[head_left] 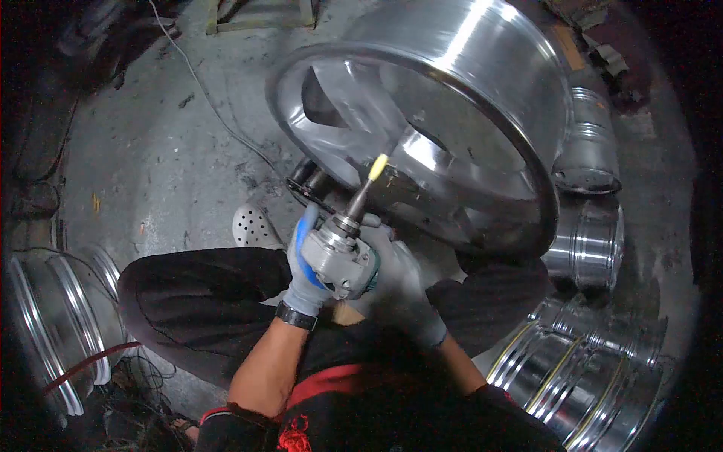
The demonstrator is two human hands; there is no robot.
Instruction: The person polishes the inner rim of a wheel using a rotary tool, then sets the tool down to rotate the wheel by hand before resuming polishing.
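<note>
Both of my hands wear grey gloves and hold a grinder above my lap. My left hand, with a blue patch on its glove and a watch at the wrist, is closed round one side of the grey gear head. Against the other side, my right hand is wrapped round the green-edged body. A long metal spindle points away from me and ends in a yellow tip. That tip overlaps the spokes of a large metal wheel rim, which stands tilted on the floor before me.
Shiny wheel rims lie at the lower right, with a further rim beyond. More rims stand at the left. A cable crosses the grey floor. At the top is a wooden frame.
</note>
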